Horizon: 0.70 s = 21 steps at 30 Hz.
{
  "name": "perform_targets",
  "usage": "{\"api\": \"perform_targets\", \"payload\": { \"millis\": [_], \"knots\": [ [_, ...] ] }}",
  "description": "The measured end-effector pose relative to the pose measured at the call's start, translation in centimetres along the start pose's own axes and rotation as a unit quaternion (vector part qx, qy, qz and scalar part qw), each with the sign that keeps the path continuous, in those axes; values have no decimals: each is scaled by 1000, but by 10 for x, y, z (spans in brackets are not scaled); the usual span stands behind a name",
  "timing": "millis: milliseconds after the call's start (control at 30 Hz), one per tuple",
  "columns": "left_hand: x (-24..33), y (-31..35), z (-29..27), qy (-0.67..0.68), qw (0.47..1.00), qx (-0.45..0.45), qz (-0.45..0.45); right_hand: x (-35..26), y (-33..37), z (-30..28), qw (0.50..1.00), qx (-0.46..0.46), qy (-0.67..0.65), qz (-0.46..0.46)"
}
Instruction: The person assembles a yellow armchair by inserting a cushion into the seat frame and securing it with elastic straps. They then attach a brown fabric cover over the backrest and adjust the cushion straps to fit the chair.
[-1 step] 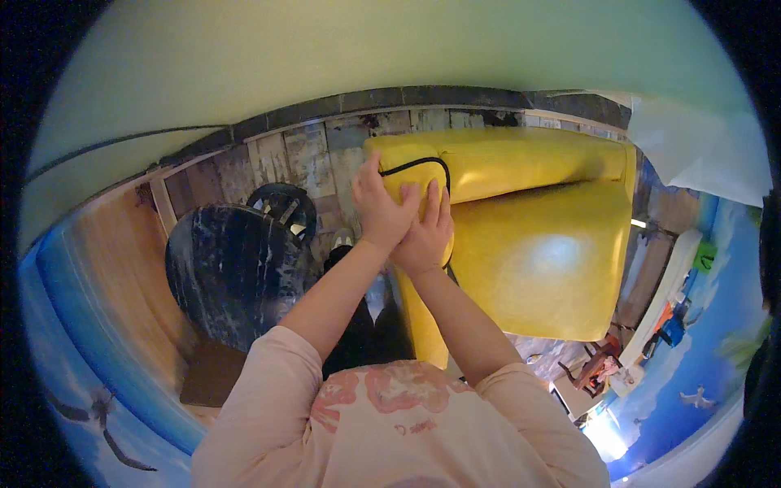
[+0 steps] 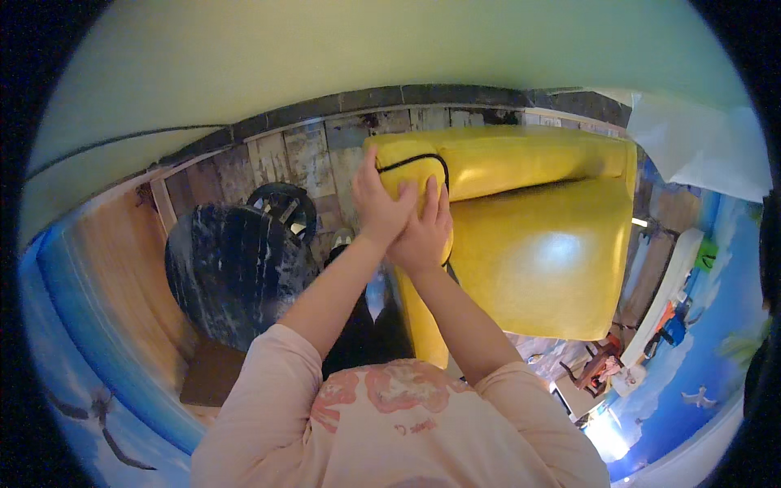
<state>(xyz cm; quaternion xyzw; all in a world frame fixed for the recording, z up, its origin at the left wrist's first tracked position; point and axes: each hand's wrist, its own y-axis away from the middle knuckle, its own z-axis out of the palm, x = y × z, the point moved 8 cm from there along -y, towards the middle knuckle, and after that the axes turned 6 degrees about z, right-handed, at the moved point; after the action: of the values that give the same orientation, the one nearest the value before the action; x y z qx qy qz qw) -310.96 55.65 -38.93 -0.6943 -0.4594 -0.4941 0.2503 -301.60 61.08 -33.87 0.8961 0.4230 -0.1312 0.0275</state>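
A yellow armchair (image 2: 537, 268) with a smooth, shiny cover stands in front of me and to the right. Both my hands rest on its rounded left arm, beside a black cord-like line (image 2: 423, 156) that curves over it; piping or loose cord, I cannot tell. My left hand (image 2: 379, 202) lies along the arm's outer side, fingers extended and thumb apart. Partly under its wrist, my right hand (image 2: 423, 236) lies flat on the yellow cover with spread fingers pointing away from me. The wrists cross closely, and neither hand shows a held object.
A round, dark marbled table (image 2: 236, 272) stands at the left, with a black round base (image 2: 283, 213) behind it. Worn wooden planks (image 2: 305, 159) cover the floor. Far right, a white shelf (image 2: 663, 297) carries small colourful things. A brown box-like piece (image 2: 213, 376) sits lower left.
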Motion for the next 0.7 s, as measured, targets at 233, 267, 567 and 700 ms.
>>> {"api": "perform_targets", "payload": {
  "millis": [233, 267, 567, 700],
  "knots": [
    [-33, 40, 19, 372, 914, -58, -149, 1, 4, -20, 996, -87, -8, -2],
    [-25, 53, 15, 316, 939, -62, -124, 13, 16, -22, 994, -99, -45, 29],
    [-41, 159, 30, 240, 954, -56, -170, 89, 231, -36, 971, -163, -151, 88],
    [-33, 153, 33, 319, 927, -59, -190, 92, 261, -29, 971, -165, -120, 128]
  ]
}}
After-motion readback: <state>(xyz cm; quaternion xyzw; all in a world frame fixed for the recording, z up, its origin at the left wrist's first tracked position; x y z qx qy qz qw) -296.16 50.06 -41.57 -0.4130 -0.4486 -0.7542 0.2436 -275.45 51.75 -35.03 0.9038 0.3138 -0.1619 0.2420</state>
